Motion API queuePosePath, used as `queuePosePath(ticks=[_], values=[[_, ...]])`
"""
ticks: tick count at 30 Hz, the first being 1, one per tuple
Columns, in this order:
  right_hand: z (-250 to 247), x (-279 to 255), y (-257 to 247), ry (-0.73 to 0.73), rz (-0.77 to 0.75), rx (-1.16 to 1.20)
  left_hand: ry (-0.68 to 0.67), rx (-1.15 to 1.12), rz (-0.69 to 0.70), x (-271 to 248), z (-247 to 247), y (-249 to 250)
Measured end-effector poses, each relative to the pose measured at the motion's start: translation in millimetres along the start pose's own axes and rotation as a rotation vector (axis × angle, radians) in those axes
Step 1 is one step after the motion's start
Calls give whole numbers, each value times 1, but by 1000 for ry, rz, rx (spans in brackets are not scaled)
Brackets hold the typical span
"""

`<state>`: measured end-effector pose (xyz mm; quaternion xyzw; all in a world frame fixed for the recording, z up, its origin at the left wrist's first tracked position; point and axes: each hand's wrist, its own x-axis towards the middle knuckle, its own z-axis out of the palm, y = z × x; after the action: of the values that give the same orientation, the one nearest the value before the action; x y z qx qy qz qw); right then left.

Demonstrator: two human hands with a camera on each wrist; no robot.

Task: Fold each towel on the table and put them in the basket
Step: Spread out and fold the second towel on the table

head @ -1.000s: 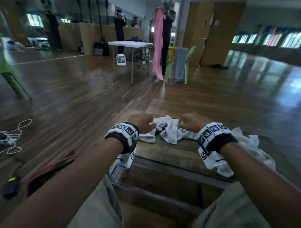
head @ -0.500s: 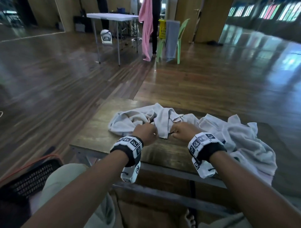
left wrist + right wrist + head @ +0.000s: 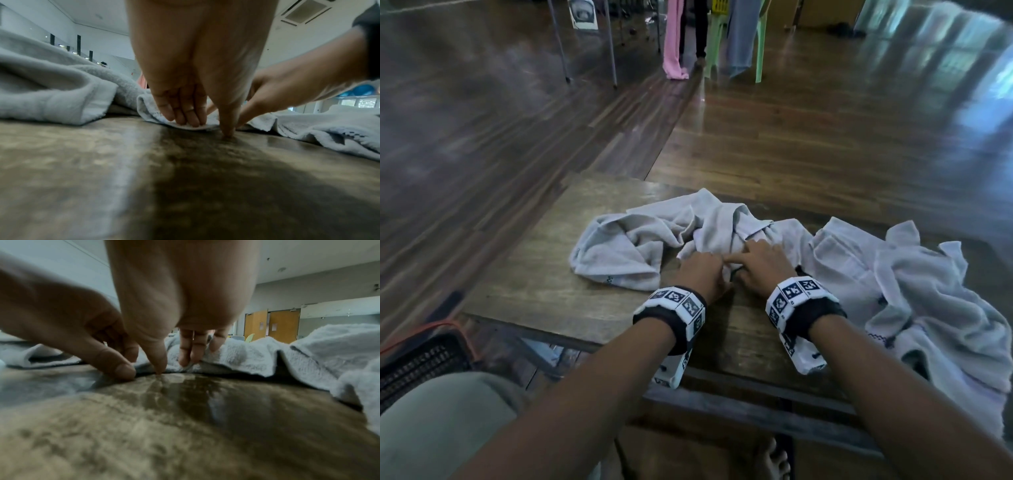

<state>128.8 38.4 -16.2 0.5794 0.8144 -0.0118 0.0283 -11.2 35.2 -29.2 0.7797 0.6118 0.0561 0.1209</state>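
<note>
A crumpled pale grey towel (image 3: pixel 640 246) lies in the middle of the wooden table (image 3: pixel 534 284). My left hand (image 3: pixel 717 274) and right hand (image 3: pixel 739 263) meet at its near edge, knuckles almost touching. In the left wrist view my left hand (image 3: pixel 205 126) has its fingers (image 3: pixel 185 116) over the towel's hem (image 3: pixel 191 127) and its thumb down on the wood. Seen from the right wrist, my right hand (image 3: pixel 174 365) pinches a fold of the towel (image 3: pixel 236 353) the same way. A dark basket (image 3: pixel 421 363) with an orange rim sits low at my left.
A heap of more pale towels (image 3: pixel 914 294) covers the table's right side and hangs over its near edge. My knee (image 3: pixel 448 421) is at the lower left, a bare foot (image 3: pixel 772 459) under the table. Far off are a pink cloth (image 3: pixel 673 37) and a green chair (image 3: pixel 760 41).
My view has tipped down onto the table. Both hands have drawn together at the towel's near edge, and the right hand's fingers have loosened from a fist into a pinch.
</note>
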Motion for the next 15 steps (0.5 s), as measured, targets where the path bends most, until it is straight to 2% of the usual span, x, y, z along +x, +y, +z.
queuePosePath(ticks=[7, 11, 15], values=[[0, -1, -3, 91, 56, 32, -38, -63, -34, -10, -6, -5], [-8, -11, -9, 96, 13, 33, -22, -64, 68, -30, -27, -11], [-22, -27, -17, 187, -41, 122, 57, -190, 140, -47, -56, -19]])
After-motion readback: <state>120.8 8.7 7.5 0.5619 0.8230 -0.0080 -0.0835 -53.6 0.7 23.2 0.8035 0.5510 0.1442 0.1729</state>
